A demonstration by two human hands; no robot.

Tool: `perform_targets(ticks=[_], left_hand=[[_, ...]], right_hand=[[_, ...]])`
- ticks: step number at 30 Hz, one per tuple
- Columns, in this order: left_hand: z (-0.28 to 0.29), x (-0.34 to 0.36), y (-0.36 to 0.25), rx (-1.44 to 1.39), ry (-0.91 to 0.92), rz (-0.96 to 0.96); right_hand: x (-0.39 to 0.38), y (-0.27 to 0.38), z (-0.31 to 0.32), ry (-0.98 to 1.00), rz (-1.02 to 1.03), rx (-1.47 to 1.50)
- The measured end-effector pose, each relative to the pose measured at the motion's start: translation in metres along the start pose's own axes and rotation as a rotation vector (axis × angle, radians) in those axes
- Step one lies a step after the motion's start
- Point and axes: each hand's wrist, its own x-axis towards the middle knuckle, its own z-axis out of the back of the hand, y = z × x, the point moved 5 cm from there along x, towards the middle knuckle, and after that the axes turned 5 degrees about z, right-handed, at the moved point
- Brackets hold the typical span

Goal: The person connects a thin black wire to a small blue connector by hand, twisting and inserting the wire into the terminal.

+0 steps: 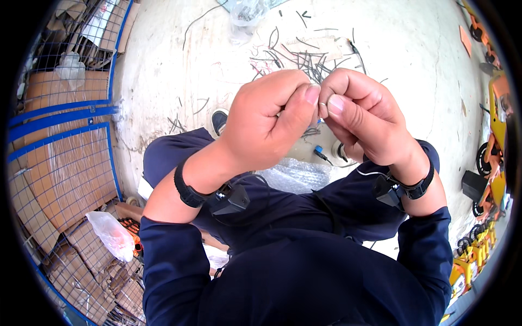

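**Thin wire pinched between both hands, held up over the lap**

Largest first: concrete floor (413,60) carries everything. Blue wire-mesh cages (60,117) with cardboard stand along its left edge; orange and yellow frames with black wheels (492,157) line its right edge. Person sits, dark trousers and sleeves, one shoe (219,120) showing on the floor ahead of the knee. Sheet of bubble wrap (296,175) lies across the lap.

Left hand (266,122) and right hand (361,117) meet well above the lap, thumbs almost touching. Fingers on both are narrow, closed in a pinch on a short thin wire piece (322,105); only a small pale bit shows between the thumb tips, rest is hidden.

Handling, my read: very light, springy, thin enough to slip or kink. Looks like it wants a fingertip pinch close to the end being worked, not a full grip.

Scattered dark wire offcuts (304,57) litter the floor toward its far edge. Small blue-tipped connector (321,154) lies on the floor just below the hands.
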Motion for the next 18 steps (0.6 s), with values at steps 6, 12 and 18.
perform_targets(ticks=[6, 12, 18], left_hand=[[-0.012, -0.005, 0.000, -0.509, 0.015, 0.116], [-0.012, -0.005, -0.004, -0.589, -0.002, 0.224], [-0.009, 0.001, -0.003, -0.737, 0.012, 0.198]], right_hand=[[-0.001, -0.007, -0.006, 0.127, 0.032, 0.354], [0.000, -0.010, -0.009, 0.158, -0.008, 0.544], [0.002, -0.008, -0.008, 0.147, 0.006, 0.603]])
